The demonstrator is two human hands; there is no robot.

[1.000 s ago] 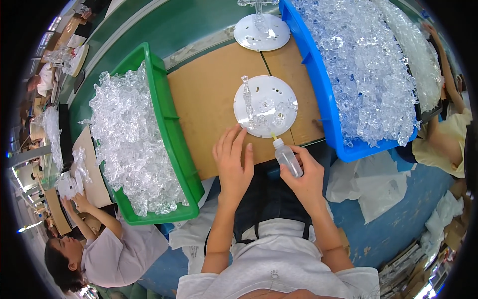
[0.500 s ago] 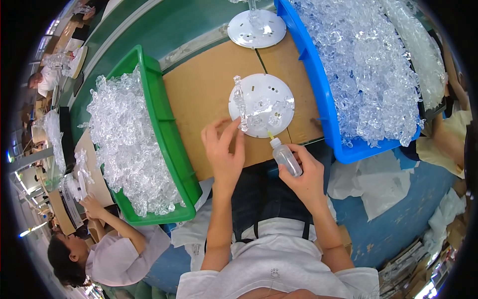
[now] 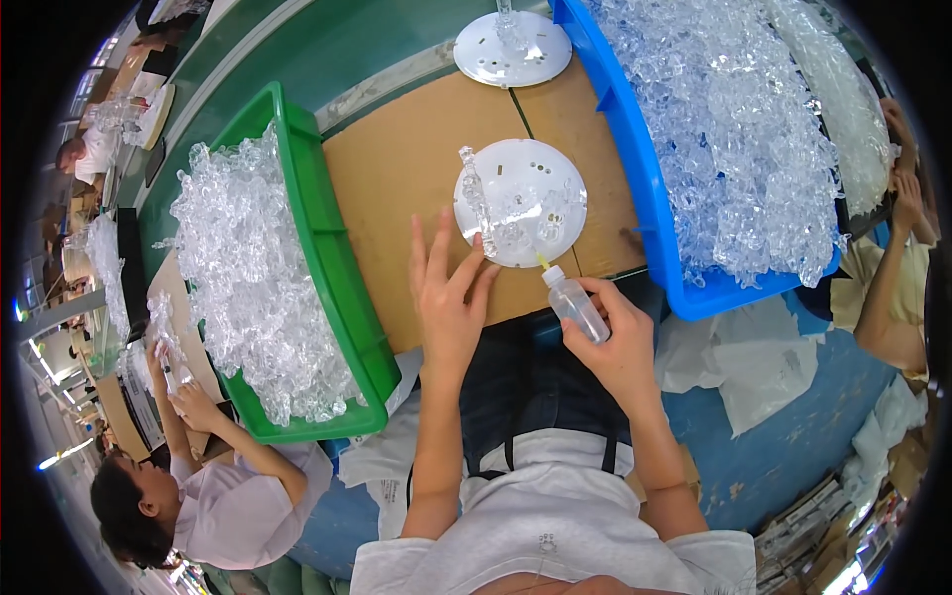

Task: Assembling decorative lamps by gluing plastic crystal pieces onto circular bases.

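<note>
A round white disc (image 3: 540,188) with small slots and holes lies on the brown board, with clear fittings on its near half. A long, knobbed clear plastic rod (image 3: 474,193) overlaps the disc's left side. At the rod's near end, my left hand (image 3: 451,302) has thumb and index finger closed about it, the other fingers stretched out. My right hand (image 3: 617,332) is wrapped round a clear squeeze bottle (image 3: 578,309) with a white cap. Its thin yellowish tip points toward the disc's near edge; whether it touches anything, I cannot tell.
A green bin (image 3: 332,258) of clear plastic parts stands left, a blue bin (image 3: 635,159) of similar parts right. Another white disc (image 3: 513,64) with a clear upright sits beyond the brown board (image 3: 397,178). One co-worker (image 3: 233,496) works at left; another person's arms (image 3: 897,228) show at right.
The rod's far end has tipped slightly left. My left hand's outer fingers have stretched out. The bottle has shifted slightly right. The co-worker at left has raised both hands.
</note>
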